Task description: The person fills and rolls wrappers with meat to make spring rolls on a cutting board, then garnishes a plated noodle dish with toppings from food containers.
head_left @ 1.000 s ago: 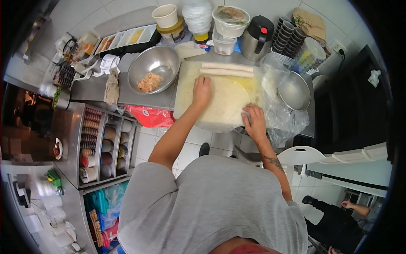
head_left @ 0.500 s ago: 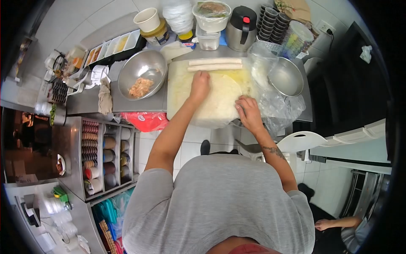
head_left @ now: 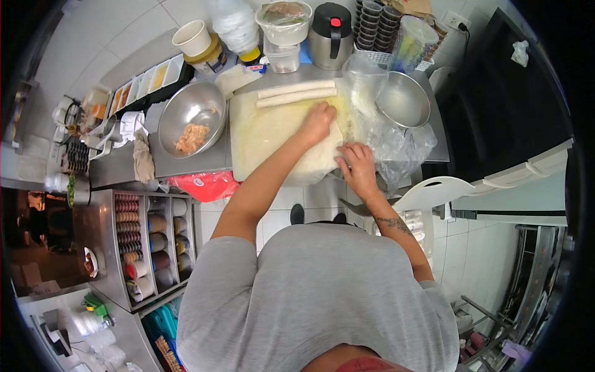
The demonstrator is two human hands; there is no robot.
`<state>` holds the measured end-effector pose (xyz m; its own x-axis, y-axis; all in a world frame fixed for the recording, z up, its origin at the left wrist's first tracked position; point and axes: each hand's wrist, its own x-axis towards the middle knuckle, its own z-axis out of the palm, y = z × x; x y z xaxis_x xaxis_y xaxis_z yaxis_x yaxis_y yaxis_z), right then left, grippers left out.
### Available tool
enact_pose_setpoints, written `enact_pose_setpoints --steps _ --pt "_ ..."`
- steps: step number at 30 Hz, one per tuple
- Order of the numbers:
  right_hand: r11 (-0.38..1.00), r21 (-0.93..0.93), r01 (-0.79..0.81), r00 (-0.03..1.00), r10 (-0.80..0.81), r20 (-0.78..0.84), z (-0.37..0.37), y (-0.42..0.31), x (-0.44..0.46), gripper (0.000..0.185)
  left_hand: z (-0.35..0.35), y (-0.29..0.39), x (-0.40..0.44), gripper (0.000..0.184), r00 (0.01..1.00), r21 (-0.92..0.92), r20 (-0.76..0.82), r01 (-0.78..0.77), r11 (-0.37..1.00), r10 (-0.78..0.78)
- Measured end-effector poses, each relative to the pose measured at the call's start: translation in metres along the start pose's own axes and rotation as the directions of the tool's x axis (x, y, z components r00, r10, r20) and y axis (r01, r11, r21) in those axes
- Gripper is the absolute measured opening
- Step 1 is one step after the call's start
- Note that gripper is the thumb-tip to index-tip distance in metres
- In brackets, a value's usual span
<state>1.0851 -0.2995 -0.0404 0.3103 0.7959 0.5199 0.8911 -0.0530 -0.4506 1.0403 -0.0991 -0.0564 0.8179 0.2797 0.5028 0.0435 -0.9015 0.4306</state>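
Observation:
On the pale cutting board (head_left: 251, 149) lies a thin, off-white round wrapper sheet (head_left: 313, 158). My left hand (head_left: 317, 124) is closed at the sheet's upper right part, fingers curled down with their tips hidden. At the right edge of the sheet, my right hand (head_left: 358, 166) has bent fingers and thumb closed on the rim. Two long pale rolls (head_left: 296, 94) lie side by side along the far edge of the board. A steel bowl (head_left: 201, 102) to the left holds a lump of pinkish minced filling (head_left: 192, 138).
A second steel bowl (head_left: 404, 99) and crumpled clear plastic bags (head_left: 400, 152) lie right of the board. Behind stand a steel jug (head_left: 330, 37), plastic tubs (head_left: 284, 25) and stacked dark cups (head_left: 375, 28). A red bag (head_left: 204, 186) hangs below the left counter edge.
My left hand has moved right across the sheet, closer to my right hand, which stays at the right edge. The view has shifted slightly. A co-worker at lower right is out of sight.

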Motion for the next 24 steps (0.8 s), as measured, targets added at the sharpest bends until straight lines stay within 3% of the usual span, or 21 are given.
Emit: enact_pose_setpoints --steps 3,4,7,8,11,12,15,18,20,23,24 --pt "1.0 0.023 -0.013 1.0 0.013 -0.006 0.003 0.002 0.0 0.025 -0.005 0.007 0.009 0.008 0.997 0.004 -0.032 0.065 0.998 -0.065" --pt "1.0 0.02 -0.018 1.0 0.018 -0.011 0.003 0.004 0.002 0.025 -0.004 0.016 0.005 0.008 0.998 -0.084 0.061 -0.016 0.996 0.021" --pt "0.999 0.029 -0.033 0.999 0.033 -0.002 0.005 0.005 -0.002 0.024 0.0 0.037 -0.02 0.009 0.985 -0.299 0.165 0.091 0.95 -0.043" --pt "0.999 0.03 -0.031 1.0 0.031 -0.005 0.005 0.006 0.0 0.024 0.001 0.029 -0.022 0.01 0.995 -0.148 0.065 0.088 0.985 -0.079" --pt "0.999 0.037 -0.026 1.0 0.026 0.012 0.001 0.005 0.002 0.026 -0.019 0.015 -0.031 0.013 0.971 0.029 -0.154 0.192 0.981 -0.185" --pt "0.999 0.044 -0.018 1.0 0.017 0.018 -0.002 0.003 0.002 0.027 -0.033 0.02 -0.039 0.015 0.963 -0.014 -0.145 0.226 0.974 -0.226" --pt "0.999 0.015 0.035 0.998 -0.036 0.054 -0.006 -0.002 -0.002 0.03 -0.058 0.006 -0.08 0.013 0.967 0.152 -0.081 0.253 0.955 -0.243" --pt "1.0 -0.005 0.028 0.999 -0.028 0.028 -0.007 -0.004 0.0 0.03 -0.096 -0.012 -0.099 0.011 0.894 0.148 -0.144 0.442 0.885 -0.423" --pt "1.0 -0.012 -0.002 1.0 0.001 -0.012 -0.01 -0.011 0.004 0.03 -0.142 -0.013 -0.103 0.007 0.914 0.127 -0.237 0.366 0.922 -0.33" --pt "0.998 0.055 0.033 0.999 -0.035 0.03 -0.006 -0.026 0.016 0.026 -0.219 -0.046 -0.113 0.008 0.871 0.383 -0.282 0.486 0.786 -0.401" --pt "0.962 0.26 -0.087 0.989 0.051 0.14 0.0 -0.036 0.023 0.027 -0.245 -0.06 -0.116 0.011 0.854 0.474 -0.267 0.521 0.71 -0.448"
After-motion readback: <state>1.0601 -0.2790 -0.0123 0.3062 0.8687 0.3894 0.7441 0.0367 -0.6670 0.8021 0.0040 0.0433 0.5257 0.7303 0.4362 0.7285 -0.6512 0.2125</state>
